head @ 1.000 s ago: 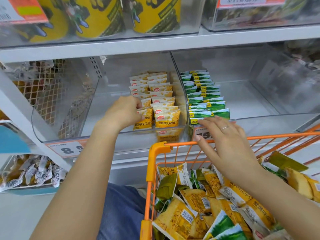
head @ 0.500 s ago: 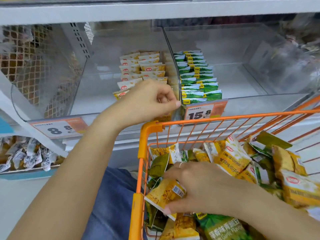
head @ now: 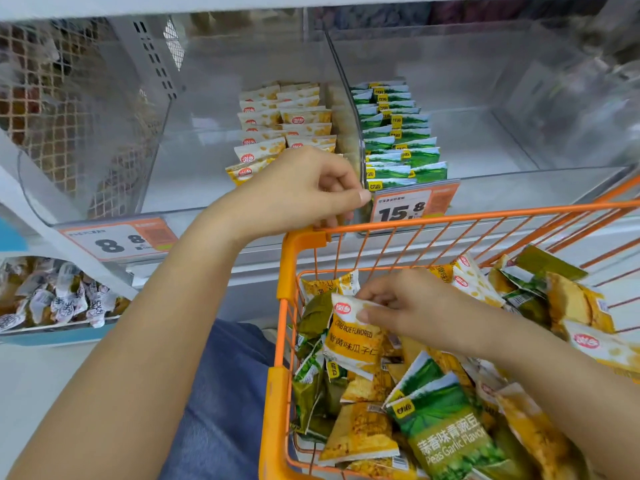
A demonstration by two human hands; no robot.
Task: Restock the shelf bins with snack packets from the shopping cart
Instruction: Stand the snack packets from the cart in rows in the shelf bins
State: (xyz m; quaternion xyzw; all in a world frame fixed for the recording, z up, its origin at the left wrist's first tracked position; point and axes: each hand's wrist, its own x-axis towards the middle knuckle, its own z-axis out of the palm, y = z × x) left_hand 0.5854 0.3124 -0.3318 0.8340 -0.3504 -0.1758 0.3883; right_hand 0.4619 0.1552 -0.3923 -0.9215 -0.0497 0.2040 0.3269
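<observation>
Yellow packet (head: 349, 336) pinched by right hand (head: 405, 306).

1. The scene is bright and evenly lit, with soft white light and no hard shadows anywhere.
2. The orange cart rim (head: 450, 221) is the sharpest thing in view; print on the yellow packet (head: 353, 337) just below it reads clearly.
3. Above the rim, the clear bin walls (head: 343, 74) carry pale, milky glare that washes out what lies behind them.
4. Far right of the rim, the upper corner is smeared and out of focus.
5. Left of the rim, the shelf edge (head: 52, 202) bows, and the rim itself curves: wide-angle distortion.
6. Faint shade lies under the forearms.
</observation>
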